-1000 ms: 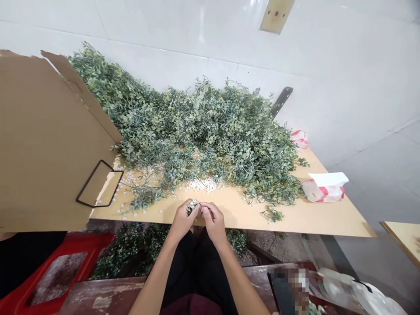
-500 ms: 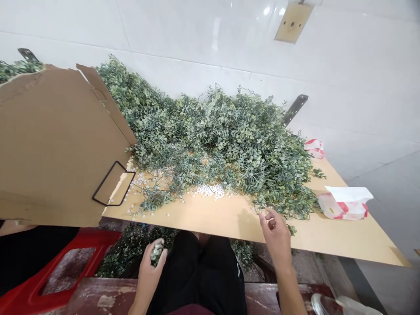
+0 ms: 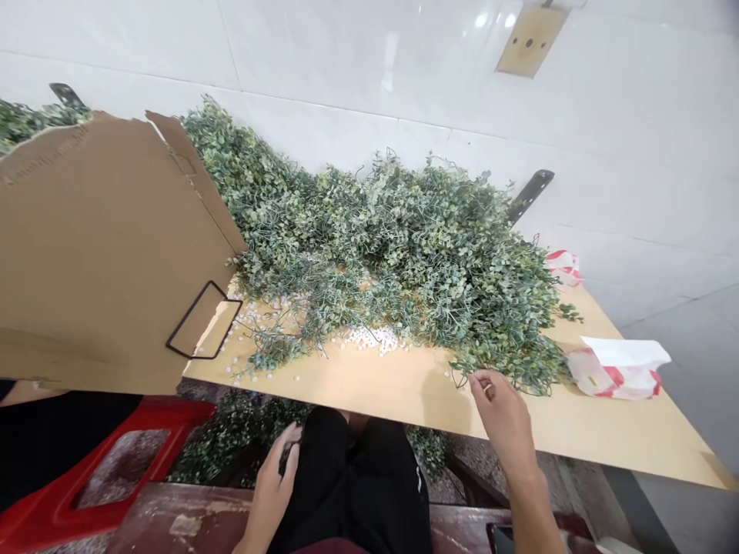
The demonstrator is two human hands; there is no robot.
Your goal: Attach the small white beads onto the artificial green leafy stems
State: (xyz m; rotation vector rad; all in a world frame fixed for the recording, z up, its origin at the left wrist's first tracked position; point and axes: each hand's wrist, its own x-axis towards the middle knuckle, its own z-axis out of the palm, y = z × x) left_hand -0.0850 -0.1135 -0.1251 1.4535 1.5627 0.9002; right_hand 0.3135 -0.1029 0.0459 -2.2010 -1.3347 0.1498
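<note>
My left hand [image 3: 274, 481] is low beside my left knee, under table height, with thumb and fingers apart and nothing visible between them. At the front right of the heap, my right hand [image 3: 501, 404] pinches a green leafy sprig [image 3: 476, 363] by its edge, just above the table. The large heap of artificial greenery [image 3: 375, 223] runs along the wall, with thin bare stems at its front. Small white beads [image 3: 375, 337] lie scattered on the wooden table [image 3: 375, 385] in front of it.
A tall cardboard sheet [image 3: 115, 254] stands on the left with a black wire frame [image 3: 205, 319] at its edge. A red-and-white plastic wrapper [image 3: 623, 368] lies on the right. More greenery [image 3: 225, 446] is under the table, near a red stool [image 3: 104, 477]. Another person's dark clothing [image 3: 63, 438] shows at left.
The leafy piece in my left hand is gone and its fingers have spread. My right hand has closed on a sprig at the front of the heap. The view has shifted slightly.
</note>
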